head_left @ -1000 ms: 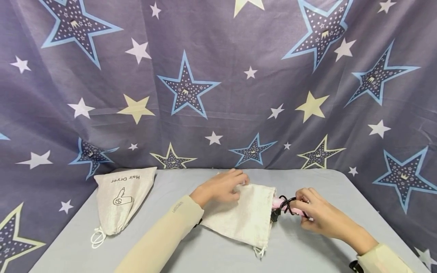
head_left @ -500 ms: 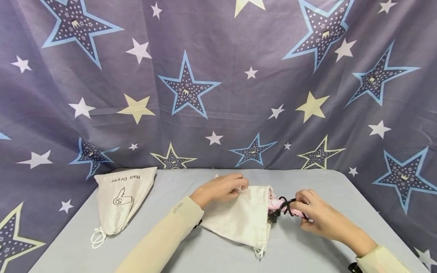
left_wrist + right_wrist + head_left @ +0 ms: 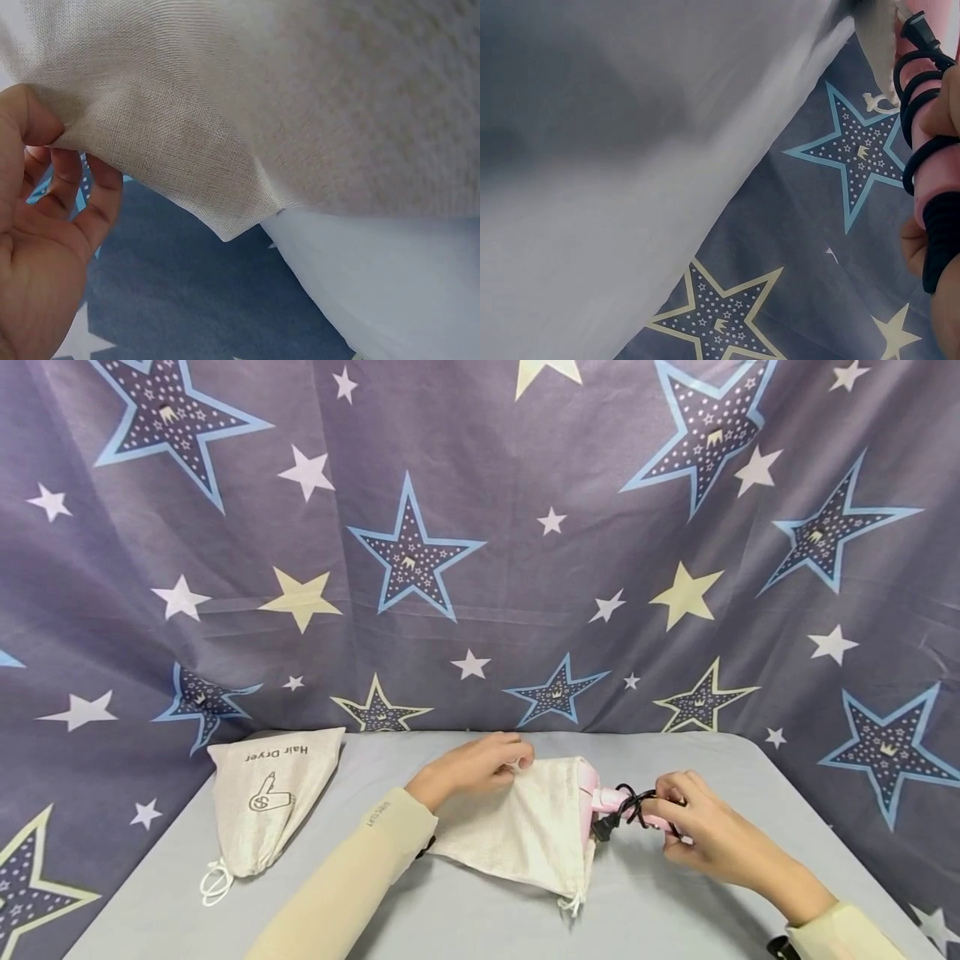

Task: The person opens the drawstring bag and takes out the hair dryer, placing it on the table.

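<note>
On the grey table (image 3: 675, 910), the left hand (image 3: 478, 768) is pinching the far left part of a cream drawstring bag (image 3: 517, 835). The right hand (image 3: 705, 827) is grasping the handle of a pink hair dryer (image 3: 607, 798) (a black cord (image 3: 919, 105) is wound around it), which is partly inside this bag, its handle toward the right. At left lies a printed bag (image 3: 273, 843).

The bag (image 3: 510, 835) conceals the remainder of the pink appliance (image 3: 606, 799) projecting from its mouth; right of the bag, the right hand (image 3: 708, 835) masks part of that appliance and is cropped in the right wrist view; left of the bag, lettering (image 3: 378, 814) on the sleeve (image 3: 345, 877) is too small to read surely.
</note>
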`<action>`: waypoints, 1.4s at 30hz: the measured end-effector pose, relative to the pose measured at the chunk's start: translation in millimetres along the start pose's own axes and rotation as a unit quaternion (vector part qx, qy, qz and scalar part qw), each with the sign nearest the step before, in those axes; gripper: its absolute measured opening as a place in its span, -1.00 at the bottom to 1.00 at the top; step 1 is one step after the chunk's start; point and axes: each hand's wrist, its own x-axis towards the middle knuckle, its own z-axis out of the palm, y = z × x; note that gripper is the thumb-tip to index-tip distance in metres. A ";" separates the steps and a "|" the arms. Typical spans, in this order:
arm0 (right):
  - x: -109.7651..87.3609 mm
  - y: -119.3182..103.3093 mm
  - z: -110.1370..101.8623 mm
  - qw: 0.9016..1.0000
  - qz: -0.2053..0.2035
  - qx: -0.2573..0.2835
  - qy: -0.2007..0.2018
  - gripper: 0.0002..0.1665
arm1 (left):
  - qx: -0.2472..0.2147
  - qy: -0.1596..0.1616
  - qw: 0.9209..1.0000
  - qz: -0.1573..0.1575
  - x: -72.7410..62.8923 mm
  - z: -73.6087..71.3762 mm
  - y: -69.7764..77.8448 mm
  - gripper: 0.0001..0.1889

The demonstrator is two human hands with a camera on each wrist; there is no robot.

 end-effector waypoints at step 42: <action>-10.5 3.2 -2.0 0.995 -0.017 -0.050 0.079 -0.55 | 0.074 -0.023 0.995 -0.059 -9.4 2.2 10.5 -0.66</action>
